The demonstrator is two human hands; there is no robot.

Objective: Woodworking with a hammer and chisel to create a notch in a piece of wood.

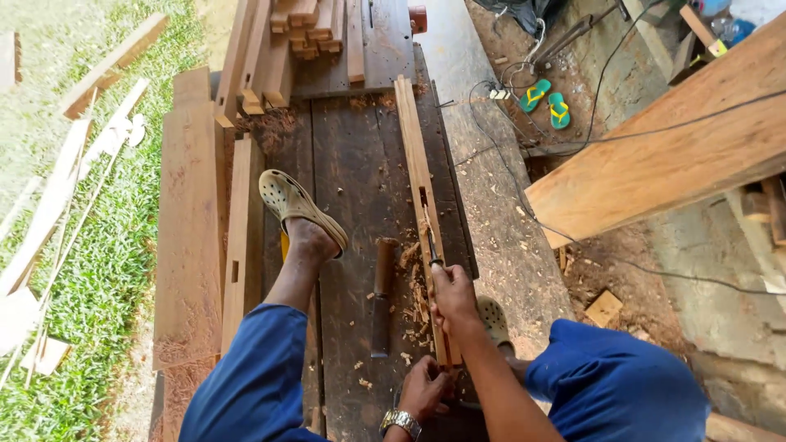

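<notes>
A long narrow wooden batten (413, 143) lies lengthwise on the dark plank platform (352, 164), with a slot cut into it near its middle. My right hand (452, 296) grips a chisel (431, 245) whose blade points into that slot. My left hand (422, 386), with a metal wristwatch, presses down on the near end of the batten. A wooden mallet (382, 295) lies on the planks just left of the batten, untouched. Wood chips are scattered around the slot. My left foot in a beige clog (295, 205) rests on the platform.
Reddish boards (188, 229) lie along the platform's left side, with stacked offcuts (303, 29) at the far end. A thick beam (663, 155) crosses at the right. Cables (524, 205) and green sandals (547, 102) lie on the ground. Grass with loose slats is at the left.
</notes>
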